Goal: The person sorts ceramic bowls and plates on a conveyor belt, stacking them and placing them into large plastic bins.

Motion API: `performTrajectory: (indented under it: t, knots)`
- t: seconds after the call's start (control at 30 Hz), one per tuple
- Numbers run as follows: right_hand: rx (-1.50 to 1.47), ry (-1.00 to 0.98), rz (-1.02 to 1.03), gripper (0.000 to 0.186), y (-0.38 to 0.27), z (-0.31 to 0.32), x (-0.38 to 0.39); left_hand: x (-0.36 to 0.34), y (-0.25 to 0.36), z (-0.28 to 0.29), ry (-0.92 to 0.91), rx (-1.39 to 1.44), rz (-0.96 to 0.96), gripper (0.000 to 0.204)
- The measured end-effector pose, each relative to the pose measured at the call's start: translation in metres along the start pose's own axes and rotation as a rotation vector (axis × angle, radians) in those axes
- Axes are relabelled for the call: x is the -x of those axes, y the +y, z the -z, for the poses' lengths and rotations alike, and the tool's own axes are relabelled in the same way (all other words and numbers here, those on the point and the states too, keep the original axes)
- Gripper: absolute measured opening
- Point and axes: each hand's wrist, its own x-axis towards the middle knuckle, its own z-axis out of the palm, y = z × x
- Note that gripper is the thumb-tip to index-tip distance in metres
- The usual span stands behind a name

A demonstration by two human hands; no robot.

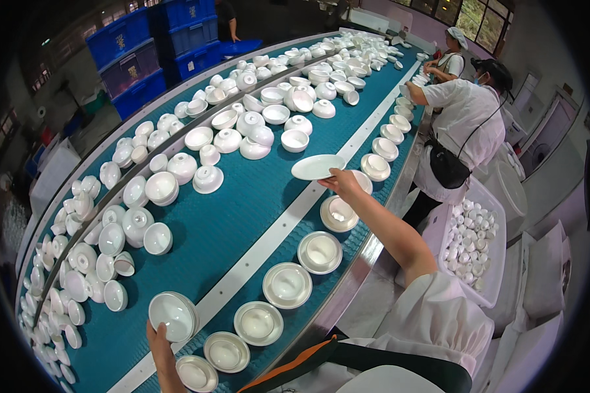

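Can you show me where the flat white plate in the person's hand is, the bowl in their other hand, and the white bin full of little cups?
Flat plate (pixel 317 166), head view, centre of its underside.
Bowl (pixel 172 316), head view, middle of its inside.
White bin (pixel 490 196), head view, bare upper rim.

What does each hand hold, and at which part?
Right hand: a white saucer, by its near rim. Left hand: a white bowl, gripped at its lower edge.

We count two hands of our own: the left hand (pixel 158 340) grips one stack of bowls (pixel 174 316), the right hand (pixel 341 183) one saucer (pixel 317 166). Seven bowl-on-saucer sets (pixel 287 285) line the near lane up to our right hand. Two other people (pixel 462 124) stand alongside. Four blue crates (pixel 128 34) are stacked behind.
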Motion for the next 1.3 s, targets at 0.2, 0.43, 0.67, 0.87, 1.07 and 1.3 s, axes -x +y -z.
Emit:
performTrajectory:
  t: [0.2, 0.43, 0.67, 0.87, 1.07, 1.3]
  knots:
    - [-0.121, 0.148, -0.005, 0.032, -0.054, 0.117, -0.185, -0.008, 0.01, -0.133, 0.101, 0.046, 0.127, 0.042]
    - [0.337, 0.512, 0.314, 0.067, -0.13, 0.203, -0.371, -0.042, 0.026, -0.258, 0.096, -0.094, 0.098, 0.033]
    - [1.423, -0.152, 0.71, 0.101, -0.073, 0.087, -0.409, -0.072, 0.03, -0.373, -0.057, -0.347, 0.05, 0.032]
    - [1.539, -0.003, 0.748, 0.091, -0.049, 0.049, -0.389, -0.071, 0.01, -0.42, -0.095, -0.244, 0.033, 0.045]
    - [0.638, -0.543, 0.002, 0.072, -0.086, 0.064, -0.292, -0.076, 0.018, -0.457, -0.064, -0.244, 0.13, 0.036]
    - [0.693, -0.943, 0.132, 0.042, -0.054, 0.032, -0.173, -0.089, 0.041, -0.493, -0.181, 0.024, 0.314, 0.069]
